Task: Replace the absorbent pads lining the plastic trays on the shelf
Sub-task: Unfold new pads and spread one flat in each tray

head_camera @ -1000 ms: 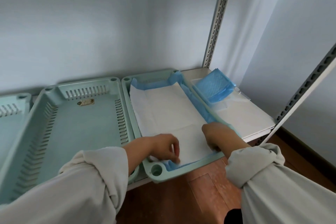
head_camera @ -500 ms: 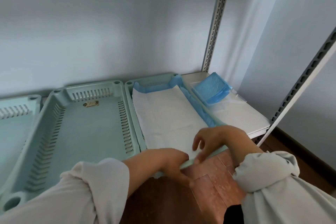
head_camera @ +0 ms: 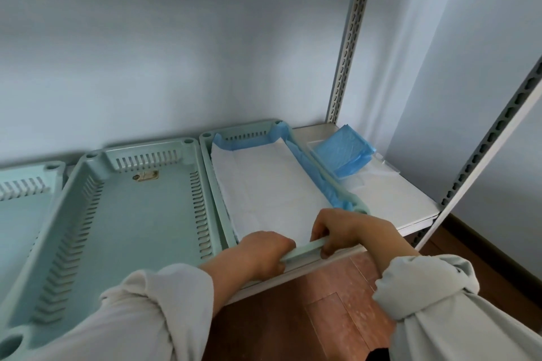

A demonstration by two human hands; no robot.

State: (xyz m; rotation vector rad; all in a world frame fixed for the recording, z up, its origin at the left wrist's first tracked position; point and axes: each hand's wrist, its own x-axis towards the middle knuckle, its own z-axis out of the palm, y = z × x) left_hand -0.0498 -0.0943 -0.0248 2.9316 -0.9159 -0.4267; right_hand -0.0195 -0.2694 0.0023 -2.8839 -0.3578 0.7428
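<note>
A pale green plastic tray (head_camera: 305,252) sits on the shelf, lined with a white absorbent pad (head_camera: 269,190) whose blue backing folds up over the far and right walls. My left hand (head_camera: 261,252) grips the tray's front rim from the left. My right hand (head_camera: 343,231) grips the same rim a little to the right, fingers curled over it. To the left stands a second green tray (head_camera: 132,214) with a bare bottom. A stack of folded blue pads (head_camera: 341,152) lies on the shelf at the right.
A third green tray (head_camera: 23,199) shows at the far left edge. The white shelf board (head_camera: 396,202) ends at the slotted metal uprights (head_camera: 346,50) on the right. Red-brown wooden floor (head_camera: 322,316) lies below the shelf front. Another shelf runs overhead.
Both hands left the pad's front corners and took hold of the tray's front rim. The lined tray has slid back onto the shelf, away from me.
</note>
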